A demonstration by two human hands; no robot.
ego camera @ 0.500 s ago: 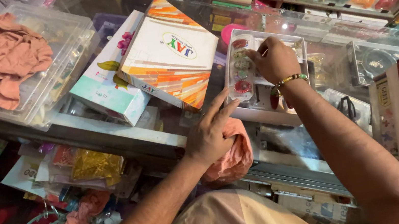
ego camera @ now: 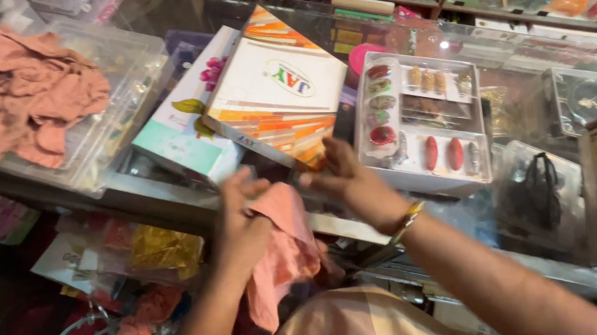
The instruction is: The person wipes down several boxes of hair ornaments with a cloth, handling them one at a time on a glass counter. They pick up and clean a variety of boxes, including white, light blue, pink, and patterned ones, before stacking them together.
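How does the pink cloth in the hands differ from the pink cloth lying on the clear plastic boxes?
The pink cloth in the hands hangs down, gripped by the left hand and touched by the right hand; the pink cloth on the clear boxes lies crumpled and untouched. The held one looks smaller and brighter, the other duller. Both are soft pink fabric.

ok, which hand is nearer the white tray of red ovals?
Right. The right hand is just beside the white tray's near-left corner, fingers on the pink cloth. The left hand grips that cloth farther left, apart from the tray.
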